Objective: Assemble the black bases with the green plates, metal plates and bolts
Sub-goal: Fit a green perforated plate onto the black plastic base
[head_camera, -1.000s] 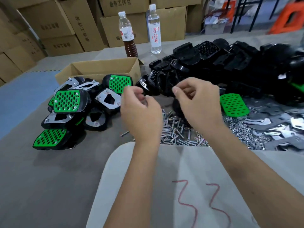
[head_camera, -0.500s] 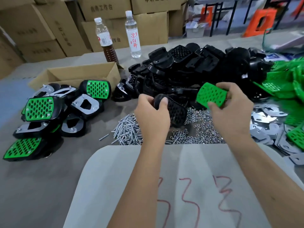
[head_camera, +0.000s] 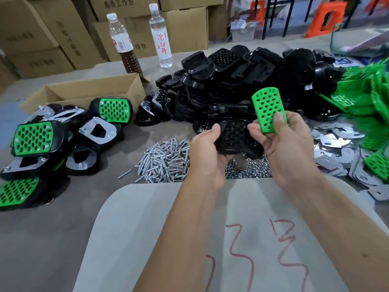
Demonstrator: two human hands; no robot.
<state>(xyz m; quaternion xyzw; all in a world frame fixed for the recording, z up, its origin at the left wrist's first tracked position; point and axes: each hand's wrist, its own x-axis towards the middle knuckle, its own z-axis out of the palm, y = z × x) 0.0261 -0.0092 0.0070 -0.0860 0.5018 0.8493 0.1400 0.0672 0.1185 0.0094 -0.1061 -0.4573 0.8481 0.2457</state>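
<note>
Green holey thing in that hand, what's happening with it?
A person is building parts. The right hand pinches a green perforated plastic plate just above a black plastic base gripped by the left hand; they are not yet joined. Loose silver bolts wait below, and finished green-and-black assemblies lie at the left.

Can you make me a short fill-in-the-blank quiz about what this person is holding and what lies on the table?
1. The left hand grips a black ____.
2. The right hand pinches a perforated plate coloured ____.
3. The pile of bolts lies to the ____ of the left hand.
4. Behind the cardboard box stand ____ bottles.

Missing words: base; green; left; two
</note>
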